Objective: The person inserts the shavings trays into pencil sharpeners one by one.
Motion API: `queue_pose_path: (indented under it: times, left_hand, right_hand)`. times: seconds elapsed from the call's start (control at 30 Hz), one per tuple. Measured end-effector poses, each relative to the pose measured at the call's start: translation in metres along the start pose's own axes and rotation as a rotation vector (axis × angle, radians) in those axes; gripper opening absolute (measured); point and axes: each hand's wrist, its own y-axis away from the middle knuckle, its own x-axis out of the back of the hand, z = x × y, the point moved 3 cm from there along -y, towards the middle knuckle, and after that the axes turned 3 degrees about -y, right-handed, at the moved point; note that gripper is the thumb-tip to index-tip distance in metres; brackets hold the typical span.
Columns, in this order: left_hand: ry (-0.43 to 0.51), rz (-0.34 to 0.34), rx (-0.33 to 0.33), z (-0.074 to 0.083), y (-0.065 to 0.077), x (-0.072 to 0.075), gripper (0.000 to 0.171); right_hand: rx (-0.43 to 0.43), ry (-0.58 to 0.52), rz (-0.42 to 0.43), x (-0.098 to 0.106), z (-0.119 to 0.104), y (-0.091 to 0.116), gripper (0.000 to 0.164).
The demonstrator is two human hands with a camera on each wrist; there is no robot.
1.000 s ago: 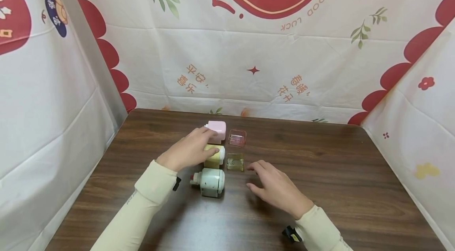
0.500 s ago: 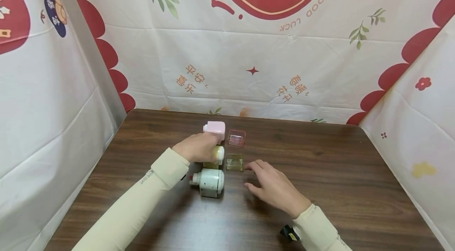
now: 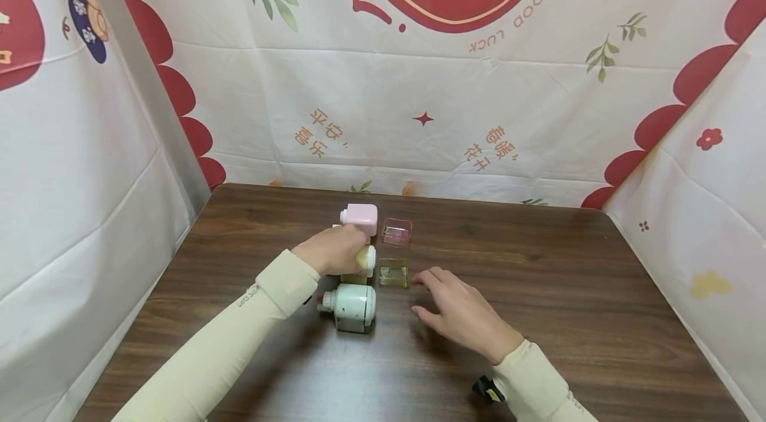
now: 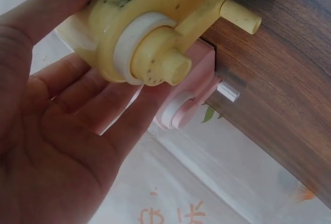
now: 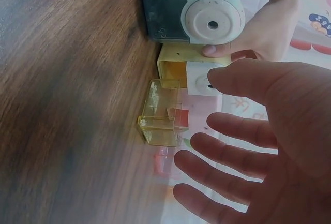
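Observation:
My left hand [image 3: 336, 249] grips a yellow hand-crank pencil sharpener [image 4: 160, 1], thumb on one side and fingers round the other; it covers much of the body in the head view. The sharpener's crank points left. Beyond it lies a pink pencil sharpener [image 3: 362, 217], and nearer stands a pale green pencil sharpener [image 3: 355, 304] with a dark drawer. Just right of the yellow one sits a clear yellow shavings drawer [image 3: 394, 273]. My right hand [image 3: 463, 309] hovers beside that drawer, fingers spread and holding nothing.
A clear pink shavings drawer [image 3: 397, 232] lies right of the pink sharpener. All of it stands on a dark wood-grain table [image 3: 538, 276]. Printed white cloth [image 3: 371, 90] hangs behind and at both sides.
My left hand, earlier laid over the pink and yellow sharpeners with fingers extended, has turned and taken hold of the yellow one. My right hand has hardly moved.

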Motion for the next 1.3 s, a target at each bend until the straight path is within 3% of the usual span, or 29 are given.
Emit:
queue_pose_path:
  times: [0.47,0.8,1.07,1.3]
  left_hand:
    - [-0.005,-0.019,0.008,0.001,0.000,-0.001,0.023]
    - [-0.012,-0.026,0.029,0.005,-0.002,-0.001,0.022]
    - [-0.005,-0.026,0.028,0.004,-0.002,-0.002,0.024]
    - [-0.008,-0.027,0.031,0.005,-0.002,-0.001,0.023]
  right_hand:
    - [0.097,0.084,-0.004,0.005,0.002,-0.019,0.043]
    - [0.008,0.027,-0.104,0.001,0.016,-0.050,0.062]
    - [-0.002,0.034,-0.201,-0.015,0.022,-0.070,0.085]
    - [-0.078,0.040,-0.227,-0.026,0.029,-0.073,0.075]
